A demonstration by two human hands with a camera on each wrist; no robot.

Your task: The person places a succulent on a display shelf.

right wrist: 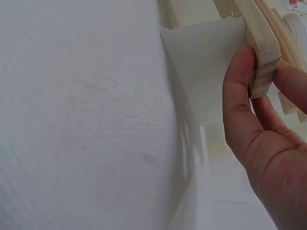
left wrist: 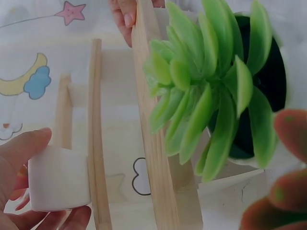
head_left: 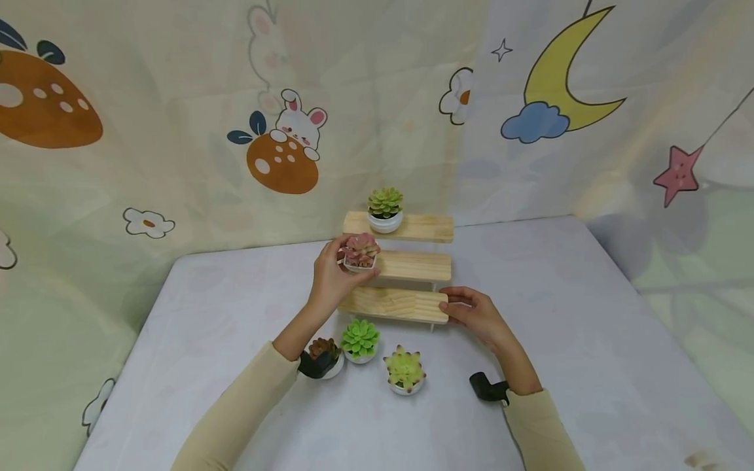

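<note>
A three-step wooden shelf (head_left: 400,304) stands in the middle of the table. My left hand (head_left: 332,275) grips a pink succulent in a white pot (head_left: 360,252) at the left end of the middle step (head_left: 415,266); the left wrist view shows my fingers (left wrist: 21,153) round the white pot (left wrist: 58,179). My right hand (head_left: 474,313) holds the right end of the bottom step (right wrist: 261,52), thumb and fingers curled round its edge. A green succulent in a white pot (head_left: 385,210) sits on the top step.
Three more potted succulents stand in front of the shelf: a dark red one (head_left: 324,353), a bright green one (head_left: 360,339) and a yellow-green one (head_left: 404,371). A white cloth covers the table (head_left: 589,340). A printed curtain (head_left: 177,131) hangs behind.
</note>
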